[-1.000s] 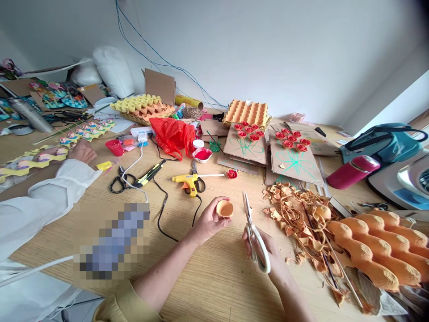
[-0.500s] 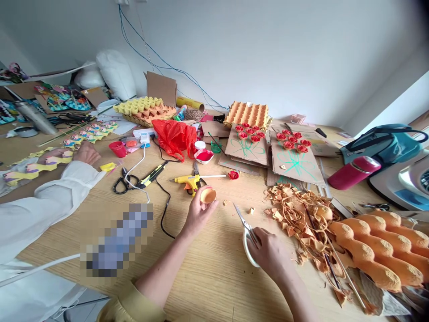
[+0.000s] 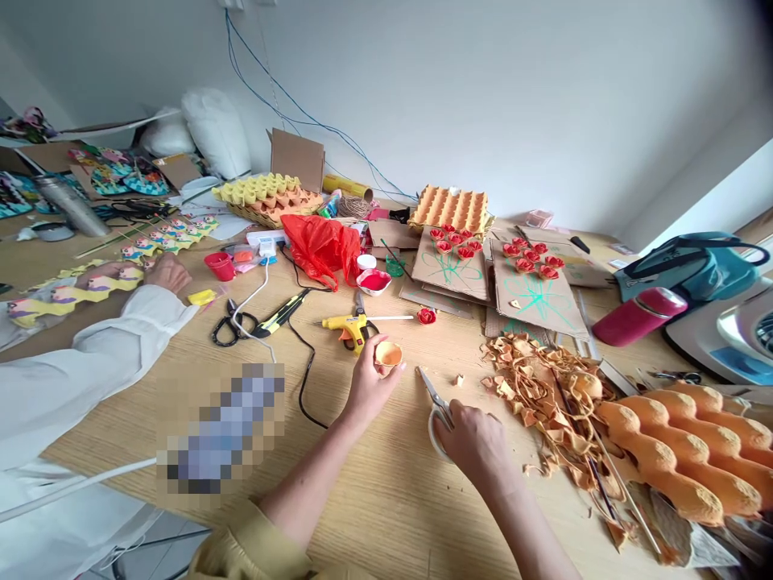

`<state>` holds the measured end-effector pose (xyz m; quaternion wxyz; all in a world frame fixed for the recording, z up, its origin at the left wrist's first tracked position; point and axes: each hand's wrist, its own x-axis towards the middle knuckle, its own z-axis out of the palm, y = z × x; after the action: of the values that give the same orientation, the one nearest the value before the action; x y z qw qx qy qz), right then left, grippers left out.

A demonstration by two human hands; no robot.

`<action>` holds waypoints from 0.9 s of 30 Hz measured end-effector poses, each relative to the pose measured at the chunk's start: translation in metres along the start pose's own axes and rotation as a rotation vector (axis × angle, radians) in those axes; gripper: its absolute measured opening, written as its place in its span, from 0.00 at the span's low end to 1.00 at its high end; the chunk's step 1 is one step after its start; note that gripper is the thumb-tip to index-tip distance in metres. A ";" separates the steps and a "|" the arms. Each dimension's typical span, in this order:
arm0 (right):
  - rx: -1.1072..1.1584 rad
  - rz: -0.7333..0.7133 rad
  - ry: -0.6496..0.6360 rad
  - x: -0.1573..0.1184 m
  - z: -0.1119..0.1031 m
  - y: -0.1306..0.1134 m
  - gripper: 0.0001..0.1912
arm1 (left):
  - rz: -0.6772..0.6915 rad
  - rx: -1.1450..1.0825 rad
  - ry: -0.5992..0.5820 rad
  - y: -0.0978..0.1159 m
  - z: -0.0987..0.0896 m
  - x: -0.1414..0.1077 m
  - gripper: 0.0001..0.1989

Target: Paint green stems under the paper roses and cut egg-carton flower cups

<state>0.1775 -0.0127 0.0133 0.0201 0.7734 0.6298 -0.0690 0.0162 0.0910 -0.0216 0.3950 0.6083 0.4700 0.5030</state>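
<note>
Between the thumb and fingers of my left hand (image 3: 373, 385) sits a small orange egg-carton cup (image 3: 388, 354), its hollow facing up toward me. My right hand (image 3: 475, 439) grips a pair of white-handled scissors (image 3: 436, 403), blades pointing up and left, close to the cup but apart from it. Just beyond the cup lies a yellow glue gun (image 3: 349, 326) with a white glue stick in its back. A red paper flower (image 3: 426, 316) rests on the table near the stick's end. One small orange scrap (image 3: 460, 379) lies beyond the scissors.
Orange trimmings (image 3: 531, 387) and an orange egg tray (image 3: 682, 443) cover the right side. Cardboard sheets with red flowers (image 3: 537, 302) lie behind, near a pink bottle (image 3: 640, 316). Black scissors (image 3: 228, 326) and a box cutter (image 3: 281, 314) lie left, by a co-worker's sleeve (image 3: 114, 346).
The view has shifted slightly. My left hand has tipped the cup a little, and the scissors have turned and come nearer to it, their blades looking closer together.
</note>
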 end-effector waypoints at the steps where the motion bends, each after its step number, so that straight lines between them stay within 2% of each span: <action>1: -0.009 0.023 -0.013 -0.003 0.000 0.005 0.15 | -0.004 0.001 -0.009 0.000 0.001 0.000 0.25; 7: -0.068 0.245 -0.134 -0.025 -0.005 0.049 0.20 | 0.035 0.076 -0.085 -0.005 0.003 -0.003 0.22; 11: -0.050 0.278 -0.136 -0.040 -0.002 0.077 0.21 | 0.127 0.166 -0.113 -0.005 0.004 -0.006 0.23; 14: -0.003 0.238 -0.069 -0.047 0.007 0.084 0.21 | 0.171 0.248 -0.149 -0.003 0.005 -0.009 0.26; 21: 0.156 0.092 0.106 -0.041 0.027 0.075 0.18 | 0.205 0.322 -0.194 -0.005 0.006 -0.013 0.27; 25: 0.248 0.060 0.259 -0.033 0.032 0.078 0.18 | 0.228 0.319 -0.188 -0.006 0.006 -0.013 0.28; 27: 0.295 0.043 0.288 -0.028 0.029 0.079 0.19 | 0.233 0.305 -0.184 -0.006 0.006 -0.014 0.29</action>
<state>0.2463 -0.0597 -0.0165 -0.1821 0.7832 0.5925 -0.0487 0.0206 0.0791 -0.0317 0.2787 0.7548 0.4290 0.4106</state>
